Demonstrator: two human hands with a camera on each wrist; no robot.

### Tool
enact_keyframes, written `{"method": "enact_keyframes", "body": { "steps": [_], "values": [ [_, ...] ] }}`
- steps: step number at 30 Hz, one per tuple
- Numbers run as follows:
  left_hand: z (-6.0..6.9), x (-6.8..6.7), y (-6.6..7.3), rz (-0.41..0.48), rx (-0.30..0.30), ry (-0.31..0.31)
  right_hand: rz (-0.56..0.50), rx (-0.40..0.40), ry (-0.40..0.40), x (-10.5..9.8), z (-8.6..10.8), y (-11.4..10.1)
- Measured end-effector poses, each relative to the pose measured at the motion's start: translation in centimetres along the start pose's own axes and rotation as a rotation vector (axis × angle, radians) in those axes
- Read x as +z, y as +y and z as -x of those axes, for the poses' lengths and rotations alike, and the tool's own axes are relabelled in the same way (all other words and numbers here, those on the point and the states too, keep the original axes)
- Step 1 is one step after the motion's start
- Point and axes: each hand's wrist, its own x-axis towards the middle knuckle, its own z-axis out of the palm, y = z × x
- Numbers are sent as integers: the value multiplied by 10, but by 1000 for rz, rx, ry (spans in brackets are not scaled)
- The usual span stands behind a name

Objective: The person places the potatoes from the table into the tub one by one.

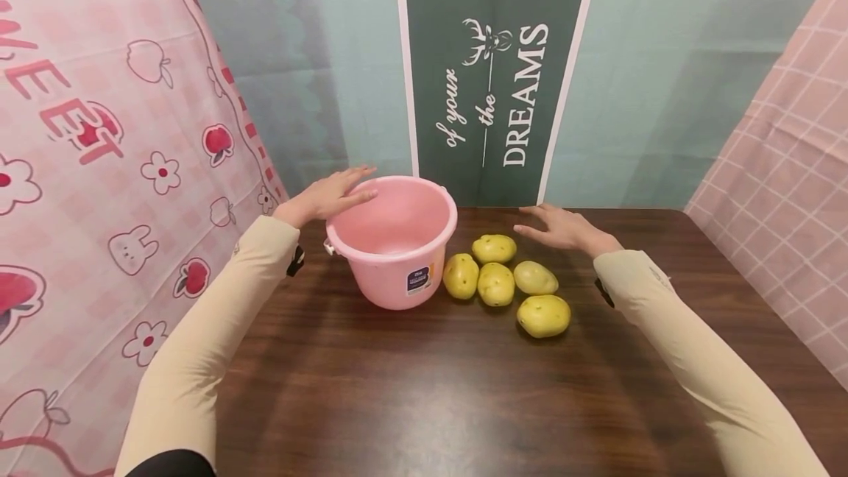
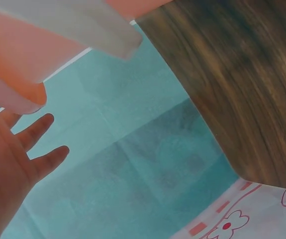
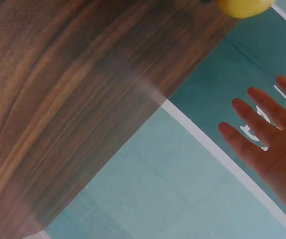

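Observation:
A pink plastic bucket [image 1: 379, 278] stands upright on the table, and its visible inside holds nothing. My left hand [image 1: 333, 196] is at the bucket's upper left rim with its fingers extended; whether it touches the rim I cannot tell. In the left wrist view, spread fingers [image 2: 50, 160] show beside the pink rim. Right of the bucket lie several yellow potatoes [image 1: 496, 285] in a loose cluster, the frontmost potato [image 1: 544, 316] nearest me. My right hand [image 1: 562, 229] hovers behind and right of them, fingers straight and holding nothing. One potato [image 3: 244, 6] shows at the right wrist view's top edge.
The dark wooden table [image 1: 397, 396] extends toward me and to the right. Behind it hangs a teal curtain [image 1: 305, 57] with a dark green printed panel [image 1: 437, 20]. A pink patterned cloth [image 1: 179, 234] is on the left, a pink checked one [image 1: 788, 160] on the right.

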Motion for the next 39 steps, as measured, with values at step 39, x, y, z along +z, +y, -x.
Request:
{"method": "enact_keyframes", "body": {
  "steps": [39],
  "values": [
    [18, 16, 6, 146, 96, -33, -83, -39, -123, 49, 40, 3]
  ]
}}
